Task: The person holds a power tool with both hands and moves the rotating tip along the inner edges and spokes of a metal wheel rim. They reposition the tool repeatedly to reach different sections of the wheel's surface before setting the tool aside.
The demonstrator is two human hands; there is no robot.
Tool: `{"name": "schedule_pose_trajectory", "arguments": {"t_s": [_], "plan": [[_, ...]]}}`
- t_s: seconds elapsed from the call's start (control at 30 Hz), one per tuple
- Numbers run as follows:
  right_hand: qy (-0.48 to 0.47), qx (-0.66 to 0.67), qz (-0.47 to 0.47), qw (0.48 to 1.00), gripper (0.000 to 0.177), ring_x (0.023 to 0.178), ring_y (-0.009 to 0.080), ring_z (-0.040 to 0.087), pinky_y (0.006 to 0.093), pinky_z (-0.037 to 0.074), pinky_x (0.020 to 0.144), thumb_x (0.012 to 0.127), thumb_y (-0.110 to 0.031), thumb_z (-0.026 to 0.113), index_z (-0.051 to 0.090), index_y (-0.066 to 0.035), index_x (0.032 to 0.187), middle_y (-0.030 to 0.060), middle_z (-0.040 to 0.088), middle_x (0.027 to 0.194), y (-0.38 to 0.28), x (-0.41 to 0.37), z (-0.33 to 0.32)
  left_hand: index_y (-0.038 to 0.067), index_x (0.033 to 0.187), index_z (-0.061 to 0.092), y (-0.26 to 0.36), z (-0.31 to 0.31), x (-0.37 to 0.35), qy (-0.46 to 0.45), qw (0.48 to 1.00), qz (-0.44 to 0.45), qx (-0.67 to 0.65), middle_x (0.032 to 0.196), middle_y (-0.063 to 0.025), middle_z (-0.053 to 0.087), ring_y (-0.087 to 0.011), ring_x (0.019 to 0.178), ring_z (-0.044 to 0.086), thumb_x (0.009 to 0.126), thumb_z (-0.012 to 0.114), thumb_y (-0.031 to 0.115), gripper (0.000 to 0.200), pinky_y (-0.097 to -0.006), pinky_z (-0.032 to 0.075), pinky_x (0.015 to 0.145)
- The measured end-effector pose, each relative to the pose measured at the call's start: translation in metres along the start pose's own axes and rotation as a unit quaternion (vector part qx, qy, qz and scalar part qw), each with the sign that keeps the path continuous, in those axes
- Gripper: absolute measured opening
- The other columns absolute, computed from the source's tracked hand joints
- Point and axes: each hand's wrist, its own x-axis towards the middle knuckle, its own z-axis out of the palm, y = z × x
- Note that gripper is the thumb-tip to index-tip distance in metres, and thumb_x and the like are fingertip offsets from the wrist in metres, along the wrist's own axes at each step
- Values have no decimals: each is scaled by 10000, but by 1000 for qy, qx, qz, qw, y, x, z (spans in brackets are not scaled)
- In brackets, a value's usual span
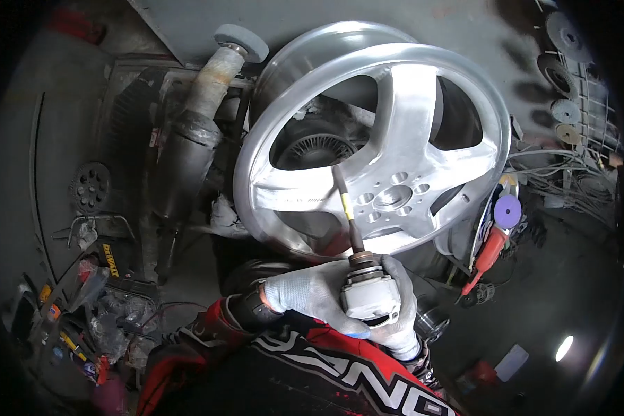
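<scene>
A large silver wheel rim (pixel 402 159) with wide spokes stands tilted before me. Both gloved hands are wrapped round a grey power tool (pixel 371 299), close to my body below the rim. My left hand (pixel 315 295) grips its left side, and my right hand (pixel 403 315) holds it from the right. From the tool a long thin shaft with a yellow band (pixel 347 206) reaches up over the rim. The shaft's tip lies at the inner end of the left spoke; whether it touches the metal is hard to tell.
A bench grinder (pixel 187 152) with a round wheel stands at the left. A red polisher with a purple pad (pixel 507 211) is at the right. Abrasive discs (pixel 565 111) and cables (pixel 568 173) hang at the upper right. Tools and plastic bags (pixel 114 312) lie at the lower left.
</scene>
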Motion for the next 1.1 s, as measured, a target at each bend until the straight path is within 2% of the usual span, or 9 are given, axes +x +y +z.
{"name": "schedule_pose_trajectory", "arguments": {"t_s": [0.17,0.23,0.43,0.57,0.67,0.77,0.87,1.0,1.1], "plan": [[-22,6,-16,1000,843,1072,361,687,417,565,910,701,-162,906,456,75,1372,278,630,1228,10,-3,8,39,1164,633,6,3,-10,16,1000,6,16,1111,-48,675,-151,1016,626,737,891,212,528,-323,523,925],[-30,2,-16,999,855,1078,363,686,419,563,916,694,-175,912,457,73,1374,273,629,1237,9,-2,9,33,1143,641,8,8,-16,67,997,24,0,1080,-44,683,-144,994,629,735,888,199,505,-321,524,919],[-3,-33,9,999,914,1123,372,673,428,553,952,686,-191,915,423,69,1411,276,612,1279,6,-8,1,28,1160,631,1,0,-1,11,1000,13,7,1083,-48,680,-135,996,619,729,896,198,533,-318,520,920],[-5,-49,-16,999,901,1102,369,682,425,559,936,688,-196,917,435,75,1399,275,620,1263,1,-4,5,28,1156,634,-3,0,-7,17,999,43,11,1090,-47,679,-138,1005,619,730,897,199,529,-322,520,922],[-32,-12,27,999,880,1081,367,691,421,565,919,693,-208,919,454,82,1381,275,631,1238,-3,-3,15,27,1153,640,-5,0,-21,30,998,49,-7,1091,-45,681,-142,1005,624,736,892,198,516,-323,519,923],[-38,-4,-29,999,855,1082,369,690,416,563,917,708,-237,917,475,62,1376,253,640,1239,-1,3,23,43,1159,625,-1,2,-36,61,997,46,31,1066,-26,671,-126,993,624,717,870,167,520,-302,511,915],[-65,8,-29,997,862,1103,381,680,424,554,938,707,-257,918,478,52,1382,247,635,1260,-3,8,28,43,1142,635,10,4,-51,86,991,33,96,1050,-30,674,-134,978,626,727,866,177,493,-303,511,909],[-97,1,-38,995,913,1122,398,669,438,538,968,678,-268,932,466,57,1392,262,620,1281,-7,13,26,40,1123,645,18,10,-55,125,978,89,140,1043,-34,678,-144,955,624,750,850,170,445,-303,510,896],[-74,-4,-21,997,938,1118,380,675,427,545,957,670,-258,935,447,66,1403,271,618,1279,-4,6,19,35,1168,620,3,2,-40,43,998,13,43,1079,-42,671,-136,977,615,763,844,173,484,-303,502,912]]}}
